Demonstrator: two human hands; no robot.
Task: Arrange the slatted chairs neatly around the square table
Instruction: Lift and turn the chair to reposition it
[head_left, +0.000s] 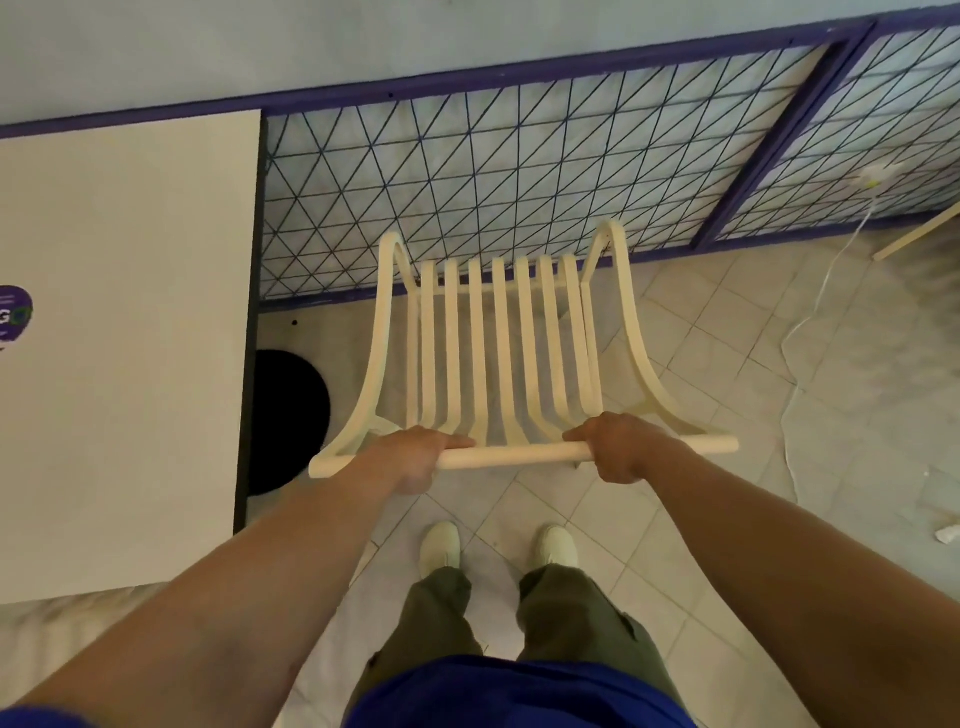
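Observation:
A cream slatted chair (498, 343) stands on the tiled floor in front of me, seen from above and behind. Both hands grip its top back rail. My left hand (415, 457) wraps the rail left of the middle, and my right hand (618, 447) wraps it right of the middle. The white square table (124, 332) fills the left side, its right edge a short way left of the chair. The chair's seat faces a mesh fence, not the table.
A purple-framed wire mesh fence (519, 171) runs along the far side, just beyond the chair. The table's round black base (285, 415) shows beside its edge. A white cord (810, 322) trails over the floor at right. My feet (498, 551) stand behind the chair.

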